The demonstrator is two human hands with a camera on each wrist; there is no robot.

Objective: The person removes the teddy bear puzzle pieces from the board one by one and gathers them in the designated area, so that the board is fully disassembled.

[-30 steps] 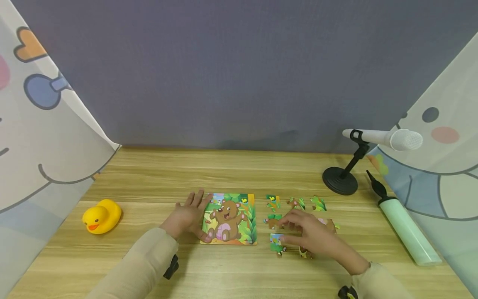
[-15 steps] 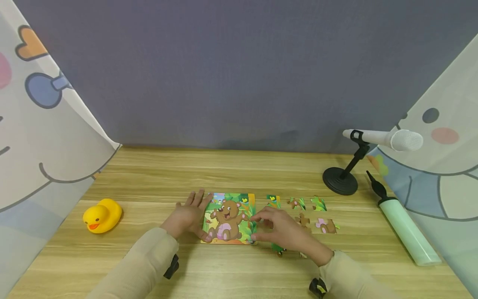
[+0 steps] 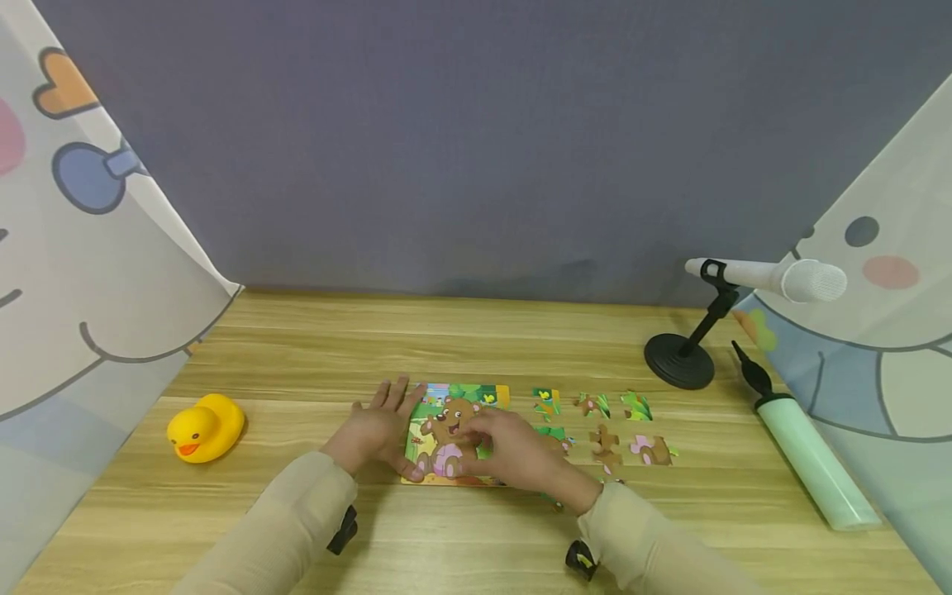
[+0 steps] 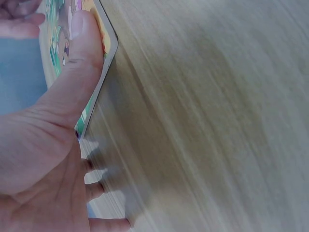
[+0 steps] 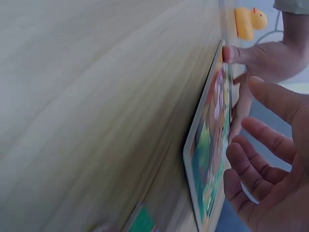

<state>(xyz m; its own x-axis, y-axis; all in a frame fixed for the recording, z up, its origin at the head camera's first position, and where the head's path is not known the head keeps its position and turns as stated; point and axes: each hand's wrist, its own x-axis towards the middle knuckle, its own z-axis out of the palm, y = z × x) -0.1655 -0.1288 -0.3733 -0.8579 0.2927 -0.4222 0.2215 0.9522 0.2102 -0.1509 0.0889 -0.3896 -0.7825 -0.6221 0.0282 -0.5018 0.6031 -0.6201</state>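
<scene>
A square bear picture puzzle (image 3: 446, 459) lies flat on the wooden table. My left hand (image 3: 372, 433) rests at its left side with fingers spread; the thumb (image 4: 84, 46) presses on the picture near a corner. Over the right part of the puzzle is my right hand (image 3: 521, 453), hiding some of the picture. Its fingers (image 5: 253, 169) are loosely bent, and nothing shows between them in the right wrist view. Loose puzzle pieces lie right of the puzzle, among them a duck piece (image 3: 546, 402), a brown piece (image 3: 606, 447) and a pink-and-brown piece (image 3: 653, 450).
A yellow rubber duck (image 3: 207, 426) sits at the left of the table. On the right stand a white microphone (image 3: 799, 280) on a black stand (image 3: 679, 361) and a pale green hand pump (image 3: 814, 463). A grey panel (image 3: 476, 149) rises behind the table.
My right hand has moved left from above the loose pieces to over the puzzle, uncovering several pieces. My left hand has stayed at the puzzle's left side.
</scene>
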